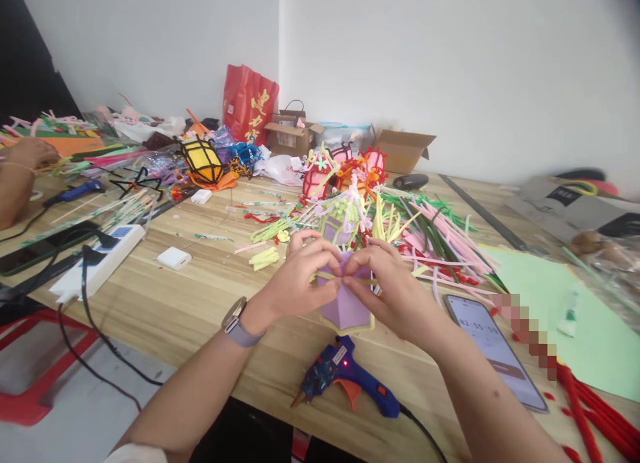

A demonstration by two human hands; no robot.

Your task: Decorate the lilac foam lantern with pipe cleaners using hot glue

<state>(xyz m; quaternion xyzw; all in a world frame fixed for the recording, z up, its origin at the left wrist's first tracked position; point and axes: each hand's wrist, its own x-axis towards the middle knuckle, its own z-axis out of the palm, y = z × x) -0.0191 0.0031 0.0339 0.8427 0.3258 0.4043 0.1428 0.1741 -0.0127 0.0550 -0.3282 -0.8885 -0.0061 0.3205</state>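
Over the near middle of the table, a purple panelled lantern piece point(345, 310) with yellow-green edging sits between my hands. A yellow-green pipe cleaner point(369, 282) runs across its face. My left hand point(307, 273) pinches the strip near the middle, thumb and forefinger together. The fingers of my right hand point(387, 280) are closed on it just beside, with the fingertips almost meeting. What lies right under the fingertips is hidden. A blue glue gun point(345, 376) with a lit red light rests in front, its nozzle pointing left.
Behind the hands stand several decorated lanterns point(345, 216) among piles of pipe cleaners point(440, 230). A phone point(495, 350) and green sheet point(545, 283) lie right. A power strip point(100, 260) with cords is left. Another person's hand point(27, 156) is at the far left.
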